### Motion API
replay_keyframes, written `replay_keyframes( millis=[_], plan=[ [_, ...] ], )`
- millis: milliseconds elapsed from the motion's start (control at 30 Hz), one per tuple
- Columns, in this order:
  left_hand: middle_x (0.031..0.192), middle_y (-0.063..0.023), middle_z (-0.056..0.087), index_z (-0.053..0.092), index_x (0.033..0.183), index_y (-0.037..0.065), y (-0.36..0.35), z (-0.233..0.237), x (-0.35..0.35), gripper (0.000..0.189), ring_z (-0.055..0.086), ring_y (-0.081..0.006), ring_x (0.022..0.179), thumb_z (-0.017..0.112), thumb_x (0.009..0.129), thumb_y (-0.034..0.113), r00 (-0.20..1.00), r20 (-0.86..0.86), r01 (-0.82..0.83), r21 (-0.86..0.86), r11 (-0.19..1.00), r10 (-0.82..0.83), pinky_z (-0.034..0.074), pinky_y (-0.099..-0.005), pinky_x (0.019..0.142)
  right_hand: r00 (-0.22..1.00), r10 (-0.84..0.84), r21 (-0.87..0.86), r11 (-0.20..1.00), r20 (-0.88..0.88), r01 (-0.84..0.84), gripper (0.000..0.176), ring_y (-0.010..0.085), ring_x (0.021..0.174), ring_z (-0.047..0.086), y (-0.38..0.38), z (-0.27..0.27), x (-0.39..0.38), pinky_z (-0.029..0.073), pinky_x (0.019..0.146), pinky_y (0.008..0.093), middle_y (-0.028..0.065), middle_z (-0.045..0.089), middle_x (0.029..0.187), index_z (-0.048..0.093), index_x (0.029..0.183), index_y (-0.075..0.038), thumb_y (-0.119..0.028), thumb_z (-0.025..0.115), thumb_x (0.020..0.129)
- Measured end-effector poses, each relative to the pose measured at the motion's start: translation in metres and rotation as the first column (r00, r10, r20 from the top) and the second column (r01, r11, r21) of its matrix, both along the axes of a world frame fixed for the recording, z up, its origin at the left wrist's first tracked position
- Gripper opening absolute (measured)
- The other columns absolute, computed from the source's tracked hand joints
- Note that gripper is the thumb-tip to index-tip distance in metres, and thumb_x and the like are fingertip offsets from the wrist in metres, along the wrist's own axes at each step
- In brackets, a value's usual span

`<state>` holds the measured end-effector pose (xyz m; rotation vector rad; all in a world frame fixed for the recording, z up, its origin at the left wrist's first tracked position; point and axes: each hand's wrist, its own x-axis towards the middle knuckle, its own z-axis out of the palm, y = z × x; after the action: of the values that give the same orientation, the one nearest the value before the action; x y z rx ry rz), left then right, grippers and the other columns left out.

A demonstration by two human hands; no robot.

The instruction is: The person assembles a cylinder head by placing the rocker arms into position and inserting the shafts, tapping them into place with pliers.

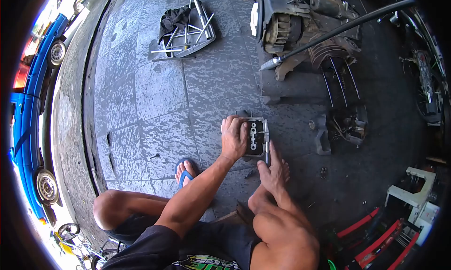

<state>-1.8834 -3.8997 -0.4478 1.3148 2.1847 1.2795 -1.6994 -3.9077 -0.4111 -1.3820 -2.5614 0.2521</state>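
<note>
A small metal engine part [256, 137] with a dark face and white openings lies on the stone pavement in front of me. My left hand [233, 138] rests on its left side, fingers curled over the edge, holding it steady. My right hand [272, 172] is just below its right edge and grips a thin tool [267, 145] that stands against the part's right side. My foot in a blue sandal [185, 172] is planted to the left of my arm.
A stripped scooter engine [305, 25] with a black hose [338, 31] sits at the upper right. A tray of long tools [185, 30] lies at the top. A loose screw [154, 156] lies left. Red and white parts [404, 223] crowd the lower right. Blue cars [28, 110] stand beyond the kerb.
</note>
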Motion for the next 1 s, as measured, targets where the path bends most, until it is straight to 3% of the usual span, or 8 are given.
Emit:
replay_keyframes(
  millis=[100,167,233,300,500,767,900,1000],
  plan=[
    [0.105,-0.0146,0.060,0.065,0.101,0.005,-0.001,0.002,-0.001,0.013,0.054,-0.0358,0.101,0.058,0.092,0.012,1.000,0.003,0.006,0.016,1.000,-0.006,0.041,-0.0462,0.090,0.502,-0.714,-0.854,0.511,-0.487,-0.101,0.059,0.0051,0.061,0.050,0.013,-0.016,0.007,0.043,0.047,0.0195,0.0031,0.052,0.091,0.032,0.150,-0.005,-0.006,0.049,0.094],
    [0.105,-0.0144,0.060,0.066,0.101,0.005,-0.004,-0.001,-0.002,0.013,0.054,-0.0353,0.101,0.058,0.092,0.012,1.000,0.002,-0.006,0.024,1.000,0.006,0.041,-0.0458,0.090,0.337,-0.840,-0.884,0.465,-0.425,0.046,0.066,0.0116,0.069,0.058,0.023,0.000,0.000,0.051,0.056,0.0270,0.0090,0.056,0.105,0.027,0.153,-0.005,-0.007,0.051,0.092],
    [0.104,-0.0143,0.060,0.065,0.100,0.005,0.000,0.000,-0.001,0.013,0.054,-0.0349,0.100,0.059,0.091,0.012,1.000,-0.006,0.002,0.014,1.000,-0.002,0.041,-0.0454,0.090,0.957,-0.220,-0.298,0.941,-0.191,0.157,0.071,0.0260,0.092,0.066,0.006,-0.032,0.006,0.054,0.078,0.0436,0.0193,0.056,0.124,0.026,0.153,-0.004,-0.009,0.053,0.088],
    [0.104,-0.0142,0.060,0.065,0.100,0.005,0.001,-0.002,0.000,0.013,0.053,-0.0348,0.099,0.060,0.091,0.012,1.000,-0.004,-0.001,0.030,1.000,0.002,0.041,-0.0451,0.089,0.988,-0.079,-0.459,0.888,-0.132,0.010,0.074,0.0304,0.095,0.065,0.008,0.012,-0.001,0.053,0.082,0.0460,0.0195,0.052,0.134,0.030,0.153,-0.003,-0.007,0.056,0.085],
    [0.104,-0.0142,0.060,0.066,0.099,0.005,-0.003,-0.002,-0.003,0.012,0.053,-0.0340,0.098,0.060,0.091,0.012,0.999,0.043,0.003,0.049,0.999,-0.005,0.041,-0.0442,0.088,0.200,-0.773,-0.791,0.612,-0.602,-0.016,0.069,0.0095,0.068,0.051,0.037,0.002,0.007,0.046,0.052,0.0242,0.0101,0.048,0.131,0.025,0.154,-0.005,0.004,0.045,0.088],
    [0.102,-0.0146,0.060,0.067,0.100,0.002,-0.005,-0.002,-0.008,0.021,0.053,-0.0339,0.097,0.049,0.088,0.002,0.992,0.122,0.026,0.070,0.997,-0.034,0.041,-0.0435,0.089,0.818,-0.141,-0.419,0.899,-0.558,-0.131,0.068,0.0085,0.058,0.049,0.012,-0.034,0.022,0.044,0.050,0.0223,0.0054,0.051,0.092,0.030,0.152,-0.002,0.001,0.049,0.086],
    [0.102,-0.0145,0.060,0.067,0.101,0.002,-0.007,0.000,-0.007,0.023,0.053,-0.0335,0.096,0.049,0.086,0.001,0.988,0.149,0.025,0.058,0.998,-0.034,0.041,-0.0429,0.089,0.453,-0.745,-0.840,0.542,-0.490,-0.019,0.070,0.0151,0.072,0.057,0.005,-0.002,-0.001,0.050,0.061,0.0257,0.0129,0.053,0.103,0.030,0.151,0.001,-0.004,0.050,0.084],
    [0.102,-0.0142,0.060,0.067,0.101,0.002,-0.002,0.001,-0.008,0.024,0.053,-0.0332,0.096,0.049,0.085,0.001,0.988,0.154,0.021,0.044,0.999,-0.028,0.040,-0.0427,0.089,0.965,-0.145,-0.489,0.872,-0.220,0.020,0.083,0.0394,0.090,0.056,-0.001,-0.018,0.006,0.037,0.100,0.0527,0.0246,0.053,0.113,0.029,0.154,-0.006,-0.032,0.059,0.081]
  ],
)
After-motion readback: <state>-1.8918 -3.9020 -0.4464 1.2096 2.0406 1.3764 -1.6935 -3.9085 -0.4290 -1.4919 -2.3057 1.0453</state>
